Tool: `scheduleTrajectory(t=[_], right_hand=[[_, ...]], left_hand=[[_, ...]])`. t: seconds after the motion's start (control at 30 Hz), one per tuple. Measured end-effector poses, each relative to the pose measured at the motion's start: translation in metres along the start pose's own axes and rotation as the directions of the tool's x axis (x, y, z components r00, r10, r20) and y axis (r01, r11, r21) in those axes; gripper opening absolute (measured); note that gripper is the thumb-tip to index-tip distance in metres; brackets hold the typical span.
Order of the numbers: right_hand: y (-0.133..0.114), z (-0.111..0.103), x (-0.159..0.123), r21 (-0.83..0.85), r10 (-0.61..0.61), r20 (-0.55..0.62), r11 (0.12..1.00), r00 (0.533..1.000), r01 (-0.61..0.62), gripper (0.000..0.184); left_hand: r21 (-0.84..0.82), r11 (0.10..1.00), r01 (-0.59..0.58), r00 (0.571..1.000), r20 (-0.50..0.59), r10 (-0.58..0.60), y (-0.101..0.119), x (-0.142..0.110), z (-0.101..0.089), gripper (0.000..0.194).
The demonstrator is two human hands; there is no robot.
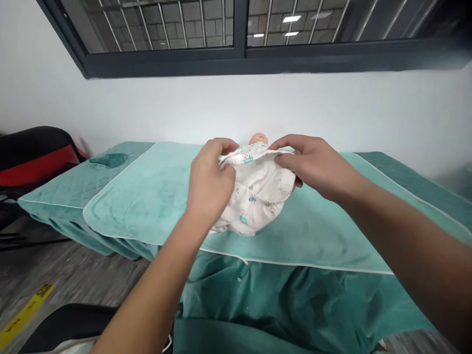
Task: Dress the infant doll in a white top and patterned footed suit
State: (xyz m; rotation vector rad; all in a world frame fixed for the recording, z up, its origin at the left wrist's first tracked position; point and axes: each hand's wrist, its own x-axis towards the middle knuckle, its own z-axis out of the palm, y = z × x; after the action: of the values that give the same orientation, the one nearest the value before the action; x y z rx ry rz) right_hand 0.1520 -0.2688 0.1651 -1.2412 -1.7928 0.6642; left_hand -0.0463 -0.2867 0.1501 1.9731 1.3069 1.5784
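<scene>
A white baby garment (258, 191) with small teal prints is held up over a massage-type bed by both hands. My left hand (212, 179) pinches the left end of its upper edge between thumb and fingers. On the other side, my right hand (313, 164) grips the right end of that edge, thumb in front. The cloth sags between them, its lower part bunched near the bed cover (147, 196). Behind the cloth shows the top of a doll's head (259, 138); the garment hides most of its body.
The bed carries a light green cover over a darker green quilted sheet (70, 182) with a face hole (109, 160). A black and red chair (37, 157) stands at the left. Behind are a white wall (165, 108) and a barred window (165, 29). Yellow tape (25, 314) marks the floor.
</scene>
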Motion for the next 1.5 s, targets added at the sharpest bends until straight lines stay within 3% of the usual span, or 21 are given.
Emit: scheduleTrajectory(t=[0.07, 0.13, 0.2, 0.3, 0.33, 0.37, 0.47, 0.57, 0.7, 0.77, 0.83, 0.87, 0.9, 1.0, 1.03, 1.13, 1.17, 1.3, 1.4, 1.43, 1.5], right_hand=[[-0.006, 0.004, -0.002, 0.220, 0.052, 0.063, 0.973, 0.997, -0.065, 0.024], [-0.008, 0.007, -0.002, 0.351, 0.051, 0.047, 0.934, 0.998, -0.065, 0.029], [-0.007, 0.007, -0.001, 0.419, 0.027, -0.010, 0.908, 1.000, -0.020, 0.027], [-0.001, 0.002, -0.001, 0.426, -0.023, -0.073, 0.903, 0.997, 0.052, 0.021], [0.002, 0.000, -0.001, 0.390, -0.052, -0.074, 0.918, 0.996, 0.076, 0.022], [0.006, -0.002, -0.002, 0.329, -0.089, -0.057, 0.939, 0.994, 0.102, 0.025], [0.015, -0.001, -0.007, 0.067, -0.190, 0.098, 0.981, 0.977, 0.184, 0.031], [0.022, 0.005, -0.011, -0.069, -0.209, 0.197, 0.972, 0.958, 0.226, 0.026], [0.019, 0.008, -0.012, 0.086, -0.172, 0.024, 0.982, 0.985, 0.169, 0.019], [0.016, 0.008, -0.012, 0.263, -0.063, -0.045, 0.962, 0.997, 0.073, 0.015], [0.015, 0.010, -0.012, 0.437, 0.043, -0.019, 0.899, 0.999, -0.031, 0.012], [0.017, 0.013, -0.013, 0.506, 0.069, 0.017, 0.860, 0.997, -0.068, 0.012], [0.020, 0.016, -0.015, 0.559, 0.080, 0.056, 0.823, 0.995, -0.097, 0.014], [0.037, 0.027, -0.025, 0.617, 0.087, 0.223, 0.758, 0.971, -0.210, 0.027], [0.043, 0.031, -0.030, 0.601, 0.081, 0.320, 0.753, 0.944, -0.268, 0.032], [0.059, 0.038, -0.041, 0.494, 0.063, 0.574, 0.768, 0.816, -0.407, 0.040], [0.062, 0.039, -0.041, 0.490, 0.072, 0.578, 0.766, 0.813, -0.416, 0.039], [0.062, 0.043, -0.032, 0.688, 0.159, 0.273, 0.657, 0.949, -0.308, 0.041], [0.060, 0.047, -0.023, 0.765, 0.205, 0.185, 0.584, 0.961, -0.272, 0.049], [0.061, 0.048, -0.022, 0.772, 0.218, 0.185, 0.571, 0.958, -0.279, 0.052], [0.064, 0.052, -0.025, 0.773, 0.233, 0.208, 0.556, 0.950, -0.306, 0.055]], left_hand=[[-0.130, 0.991, -0.010, 0.997, 0.069, 0.019, 0.009, -0.014, 0.009, 0.022], [-0.290, 0.955, 0.056, 0.978, 0.208, 0.006, 0.012, -0.026, 0.019, 0.023], [-0.371, 0.909, 0.191, 0.928, 0.371, -0.043, 0.010, -0.034, 0.024, 0.028], [-0.263, 0.914, 0.308, 0.809, 0.578, -0.106, 0.000, -0.035, 0.025, 0.027], [-0.229, 0.924, 0.306, 0.792, 0.600, -0.114, -0.003, -0.033, 0.023, 0.026], [-0.223, 0.928, 0.298, 0.801, 0.587, -0.116, -0.005, -0.030, 0.021, 0.026], [-0.325, 0.902, 0.284, 0.895, 0.427, -0.128, -0.008, -0.018, 0.016, 0.019], [-0.427, 0.847, 0.317, 0.923, 0.345, -0.172, -0.008, -0.008, 0.013, 0.019], [-0.503, 0.725, 0.470, 0.857, 0.458, -0.238, -0.011, -0.004, 0.008, 0.034], [-0.429, 0.724, 0.540, 0.768, 0.604, -0.216, -0.013, -0.006, 0.003, 0.039], [-0.344, 0.737, 0.582, 0.662, 0.727, -0.183, -0.016, -0.008, -0.001, 0.037], [-0.341, 0.732, 0.590, 0.646, 0.743, -0.175, -0.017, -0.008, -0.002, 0.036], [-0.375, 0.715, 0.590, 0.670, 0.721, -0.174, -0.019, -0.009, -0.002, 0.035], [-0.572, 0.620, 0.536, 0.820, 0.528, -0.221, -0.022, -0.011, 0.006, 0.034], [-0.610, 0.590, 0.529, 0.837, 0.489, -0.244, -0.023, -0.013, 0.010, 0.035], [-0.581, 0.526, 0.621, 0.778, 0.536, -0.327, -0.025, -0.019, 0.021, 0.041], [-0.558, 0.511, 0.655, 0.751, 0.559, -0.352, -0.026, -0.021, 0.024, 0.043], [-0.463, 0.477, 0.747, 0.644, 0.682, -0.346, -0.031, -0.025, 0.028, 0.048], [-0.324, 0.508, 0.798, 0.505, 0.819, -0.273, -0.036, -0.025, 0.026, 0.045], [-0.320, 0.510, 0.799, 0.502, 0.820, -0.273, -0.038, -0.024, 0.025, 0.043], [-0.410, 0.473, 0.780, 0.582, 0.753, -0.307, -0.042, -0.023, 0.026, 0.038]])
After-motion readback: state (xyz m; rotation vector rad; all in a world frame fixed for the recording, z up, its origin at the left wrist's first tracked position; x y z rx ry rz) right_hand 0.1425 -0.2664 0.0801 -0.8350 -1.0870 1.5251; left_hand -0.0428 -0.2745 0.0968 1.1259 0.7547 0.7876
